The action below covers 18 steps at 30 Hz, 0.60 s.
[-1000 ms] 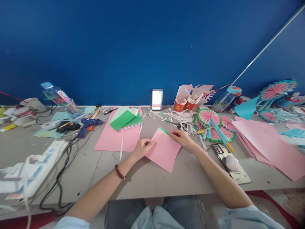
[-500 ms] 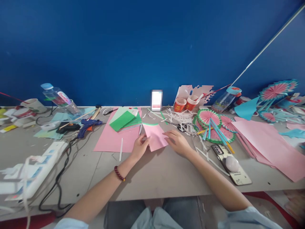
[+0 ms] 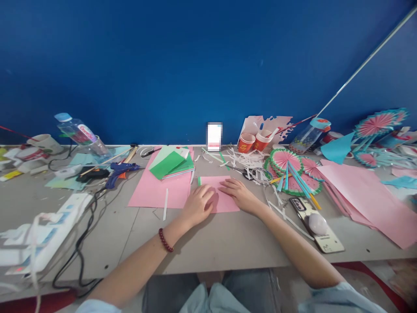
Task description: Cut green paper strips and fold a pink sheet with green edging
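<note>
Laying both hands on a small pink sheet point(image 3: 224, 205), flat on the grey table point(image 3: 208, 248) near the middle of the view, just right of a larger pink sheet point(image 3: 146, 191). Covering the left part of the small one with the left hand point(image 3: 197, 204), palm down and fingers bent; cannot tell from this angle about any pinch on the paper. Touching the right part with the right hand point(image 3: 243, 195), fingers stretched out and slightly apart. Showing a green strip point(image 3: 200, 181) along the small sheet's left edge, just beyond the left fingers. Wearing a dark red beaded bracelet point(image 3: 163, 240) on the left wrist. Bearing a stack of green papers point(image 3: 167, 165) on the larger pink sheet, plus a narrow white strip point(image 3: 166, 204) lower down. Farther left, lying near one another: a blue glue gun point(image 3: 119, 171), a white power strip point(image 3: 61, 226) and a tilted plastic bottle point(image 3: 86, 134). Beyond the right hand, spreading out by the wall: white paper scraps point(image 3: 249, 157) and red paper cups point(image 3: 246, 143). Farther right, resting on the table: watermelon-patterned paper fans point(image 3: 285, 163) and a phone point(image 3: 332, 243).
</note>
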Tool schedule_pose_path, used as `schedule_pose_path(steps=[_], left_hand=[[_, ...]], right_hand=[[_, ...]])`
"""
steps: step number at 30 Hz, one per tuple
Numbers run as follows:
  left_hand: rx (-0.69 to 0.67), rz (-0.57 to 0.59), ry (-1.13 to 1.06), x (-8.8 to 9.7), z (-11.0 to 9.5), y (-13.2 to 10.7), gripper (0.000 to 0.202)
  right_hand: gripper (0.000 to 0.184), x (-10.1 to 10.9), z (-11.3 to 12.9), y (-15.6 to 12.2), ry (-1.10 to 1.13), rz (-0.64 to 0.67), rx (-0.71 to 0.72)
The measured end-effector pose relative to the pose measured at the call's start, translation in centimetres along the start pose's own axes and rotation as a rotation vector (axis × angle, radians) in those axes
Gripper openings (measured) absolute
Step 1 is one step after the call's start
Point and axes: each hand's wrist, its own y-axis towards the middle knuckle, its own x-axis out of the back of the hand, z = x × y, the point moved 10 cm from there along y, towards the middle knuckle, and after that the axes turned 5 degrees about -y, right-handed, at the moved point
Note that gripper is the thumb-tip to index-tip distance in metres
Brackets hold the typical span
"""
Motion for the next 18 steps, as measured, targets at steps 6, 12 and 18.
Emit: schedule_pose_path(steps=[6,12,18], left_hand=[[0.027,0.079,0.155,-1.5,0.9,-0.2,0.042],[0.027,0.050,0.171,-0.7,0.6,0.1,0.043],[0.020,0.030,0.130,-1.0,0.8,0.0,0.042]], right_hand=[[0.041,1.2,-1.4,0.1,0.013,-0.185,-0.083],[0.030,3.3,-2.3,0.0,0.179,-0.347,-0.129],[0.026,3.7,-4.6,2.2,0.188,-0.259,-0.341]])
